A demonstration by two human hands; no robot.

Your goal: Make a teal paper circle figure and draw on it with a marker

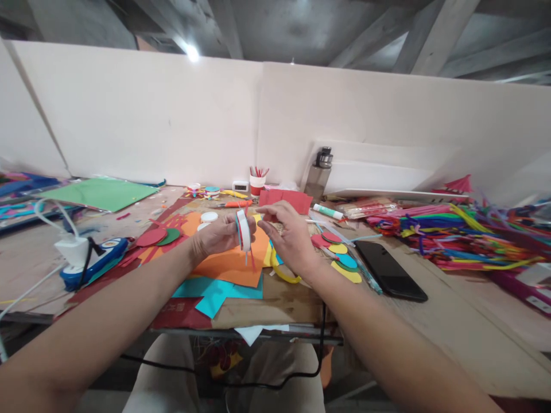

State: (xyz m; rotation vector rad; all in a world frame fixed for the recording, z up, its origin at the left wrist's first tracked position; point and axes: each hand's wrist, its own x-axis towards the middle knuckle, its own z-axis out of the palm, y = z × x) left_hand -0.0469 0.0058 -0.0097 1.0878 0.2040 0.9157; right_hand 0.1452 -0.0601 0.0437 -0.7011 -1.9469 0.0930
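My left hand (218, 236) grips a small round paper craft piece (244, 230), seen nearly edge-on, with a white rim and red and blue faces. Thin red and bluish strips hang below it. Just right of it, my right hand (289, 234) has thumb and forefinger pinched; whatever lies between them is too small to make out. Under both hands are orange paper sheets (241, 269) and turquoise paper (215, 295). A yellow ring-shaped strip (284, 274) lies below my right hand. White round lids (209, 217) sit behind my left hand.
Coloured paper discs (345, 261) and a black phone (390, 269) lie to the right, before a heap of pipe cleaners (456, 235). A blue power strip (97, 264) with a white charger stands left. Behind are a glue stick (328, 211), an orange cutter (236, 203) and a bottle (318, 175).
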